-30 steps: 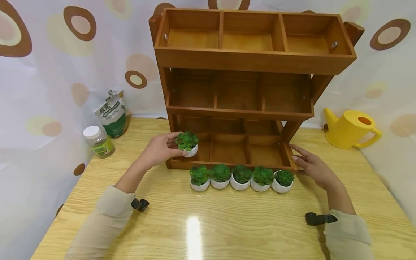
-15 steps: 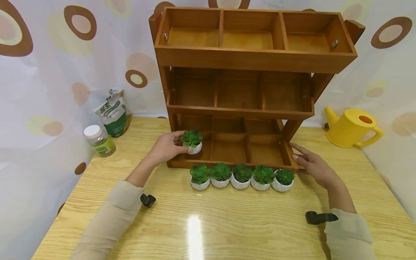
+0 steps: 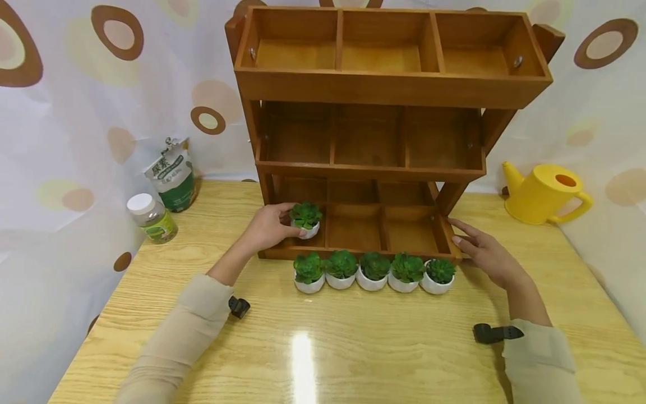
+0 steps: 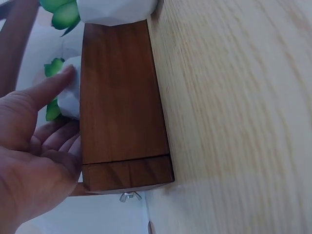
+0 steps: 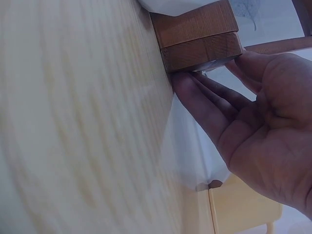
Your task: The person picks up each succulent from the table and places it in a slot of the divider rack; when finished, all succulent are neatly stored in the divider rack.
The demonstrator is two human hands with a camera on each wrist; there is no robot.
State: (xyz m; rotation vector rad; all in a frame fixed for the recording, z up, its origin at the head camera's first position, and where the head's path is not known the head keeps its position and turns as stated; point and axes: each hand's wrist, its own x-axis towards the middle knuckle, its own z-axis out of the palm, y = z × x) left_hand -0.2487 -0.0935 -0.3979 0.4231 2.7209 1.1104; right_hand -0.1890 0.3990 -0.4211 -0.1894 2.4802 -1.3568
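Observation:
My left hand [image 3: 270, 229] pinches a small potted succulent [image 3: 305, 215] by its white pot, thumb at the front and fingers behind. The plant is upright, within the bottom-left front compartment of a three-tier wooden plant shelf [image 3: 393, 91]. In the left wrist view, the shelf's front board [image 4: 119, 92] hides part of the white pot [image 4: 69, 100]. At the shelf's lower right corner, my right hand [image 3: 487, 255] rests its extended fingers against the end board [image 5: 202, 51]. Several more potted succulents [image 3: 374, 267] stand in a row on the table along the shelf's front.
A yellow watering can [image 3: 545, 193] stands right of the shelf. At the left back are a white-capped jar [image 3: 153, 219] and a green-and-white pouch [image 3: 174, 177]. The wooden table [image 3: 383, 348] extends in front, and a patterned cloth [image 3: 151, 101] hangs behind.
My left hand has carried the succulent rightward, from the shelf's left edge farther into the bottom-left compartment. My right hand stays at the shelf's end. The view has shifted slightly.

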